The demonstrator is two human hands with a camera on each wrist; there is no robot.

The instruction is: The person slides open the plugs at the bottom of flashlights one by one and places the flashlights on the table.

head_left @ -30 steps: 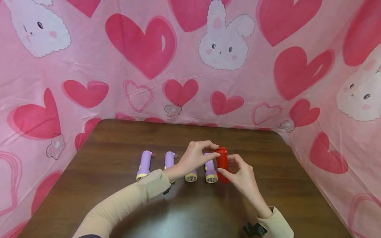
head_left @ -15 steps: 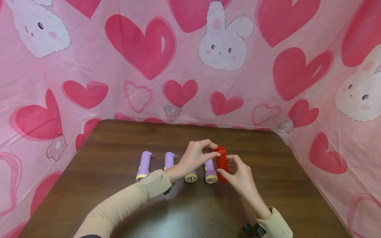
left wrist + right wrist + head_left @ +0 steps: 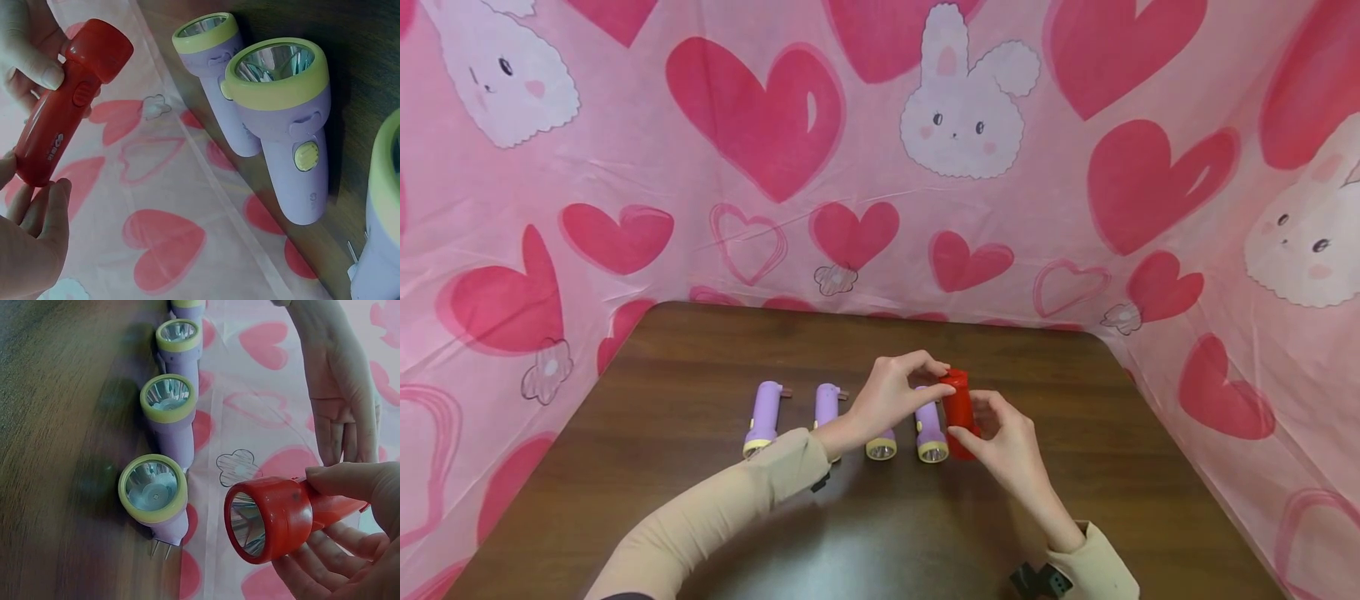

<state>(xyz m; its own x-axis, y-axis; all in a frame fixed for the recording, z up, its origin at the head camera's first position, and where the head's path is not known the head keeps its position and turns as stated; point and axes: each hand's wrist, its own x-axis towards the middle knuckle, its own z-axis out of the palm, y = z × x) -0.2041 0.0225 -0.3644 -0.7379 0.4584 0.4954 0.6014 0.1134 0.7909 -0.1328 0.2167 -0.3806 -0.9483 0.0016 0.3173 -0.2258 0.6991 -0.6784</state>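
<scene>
A red flashlight (image 3: 957, 406) is held between both hands above the right part of the table, its lens end toward the person. My left hand (image 3: 895, 393) pinches the tail end with thumb and fingertips. Around the body near the head, my right hand (image 3: 1009, 440) curls its thumb and fingers. The lens of the red flashlight (image 3: 269, 519) shows in the right wrist view; its side switch shows in the left wrist view. Just left of it lies a purple flashlight (image 3: 929, 429) with a yellow rim. The left hand and forearm partly cover other purple flashlights.
More purple flashlights stretch leftward in a row, among them the leftmost flashlight (image 3: 765, 412) and a half-covered flashlight (image 3: 827, 404). Metal plug prongs (image 3: 161, 549) stick out from one. The brown table (image 3: 760, 342) meets a pink heart-and-rabbit cloth (image 3: 880, 167) behind and at the sides.
The red flashlight's tail end has shifted slightly left and appears turned a little between the fingers. Both hands stay almost in the same place, and the purple flashlights have not moved.
</scene>
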